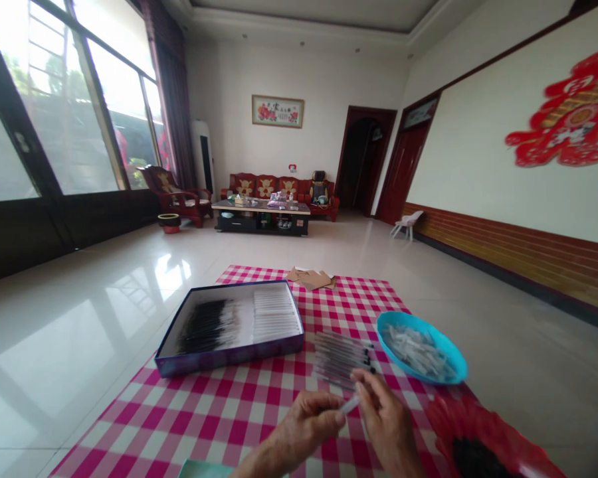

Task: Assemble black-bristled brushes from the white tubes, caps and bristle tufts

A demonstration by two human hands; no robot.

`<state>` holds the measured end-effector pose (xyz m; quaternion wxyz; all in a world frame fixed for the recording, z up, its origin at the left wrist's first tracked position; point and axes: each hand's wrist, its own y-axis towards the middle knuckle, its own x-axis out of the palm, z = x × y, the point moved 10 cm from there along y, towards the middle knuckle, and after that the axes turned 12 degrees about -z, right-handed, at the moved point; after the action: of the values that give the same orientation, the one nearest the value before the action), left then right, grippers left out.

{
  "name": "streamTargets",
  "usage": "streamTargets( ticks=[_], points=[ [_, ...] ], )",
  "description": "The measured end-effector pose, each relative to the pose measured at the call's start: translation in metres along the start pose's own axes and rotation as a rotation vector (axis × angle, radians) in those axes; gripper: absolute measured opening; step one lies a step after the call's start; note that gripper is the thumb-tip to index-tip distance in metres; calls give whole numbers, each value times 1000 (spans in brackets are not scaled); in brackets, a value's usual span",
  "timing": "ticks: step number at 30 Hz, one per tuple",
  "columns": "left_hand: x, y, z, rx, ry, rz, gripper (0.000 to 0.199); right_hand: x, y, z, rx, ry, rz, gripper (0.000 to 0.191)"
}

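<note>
At the near edge of the pink-and-white checked cloth (154, 425), both hands are busy with one small pale tube (349, 403), and we'll make that tube the middle of our clock. Coming in from eight o'clock, the left hand (311, 417) has thumb and forefinger clamped on the tube's lower end, the other fingers curled in. Over from four o'clock, the right hand (386, 411) has its fingertips together on the upper end, so the tube slants between the two. Just beyond, at twelve o'clock, thin clear sticks (341, 357) lie side by side, dark ends pointing to three. Up at ten sits the shallow open box (229, 358): dark sticks (204, 325) on its nine o'clock side, white sticks (276, 315) on its three o'clock side, a bare strip between. Round to two, and it's the blue bowl (459, 369), filled with pale little tubes (416, 352). Red plastic (448, 415), blurred, spreads out at about four, something black (481, 458) lying in it. And away at the far edge, near twelve, brown cards (315, 280) overlap in a loose pile.
</note>
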<state>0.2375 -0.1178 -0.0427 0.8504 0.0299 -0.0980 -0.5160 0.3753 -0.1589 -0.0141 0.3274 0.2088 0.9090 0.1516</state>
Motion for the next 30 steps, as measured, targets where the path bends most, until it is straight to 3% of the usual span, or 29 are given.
streamTargets(
  ticks=[2,4,6,8,11,14,19,24,27,30],
  points=[
    [-20,-1,34,59,380,92,22,17,-18,2,-56,9,0,25],
    [-52,-1,68,43,810,270,18,30,-28,5,-114,12,-34,23],
    [-91,6,89,-115,1157,398,19,36,-33,9,-159,13,-38,22],
    [-132,18,95,-340,1413,449,22,35,-34,11,-185,15,8,22],
    [-178,39,95,-449,1488,444,21,35,-36,10,-223,26,69,22],
    [-199,56,85,-488,1516,416,19,38,-37,8,-234,37,90,23],
    [-203,69,72,-470,1543,388,22,34,-36,7,-174,92,114,24],
    [-192,67,81,-381,1564,387,20,35,-30,3,-132,76,-29,21],
    [-162,62,90,-290,1576,373,22,23,-31,4,-102,55,32,21],
    [-108,54,84,-150,1572,268,23,7,-33,10,-25,52,143,23]
  ],
)
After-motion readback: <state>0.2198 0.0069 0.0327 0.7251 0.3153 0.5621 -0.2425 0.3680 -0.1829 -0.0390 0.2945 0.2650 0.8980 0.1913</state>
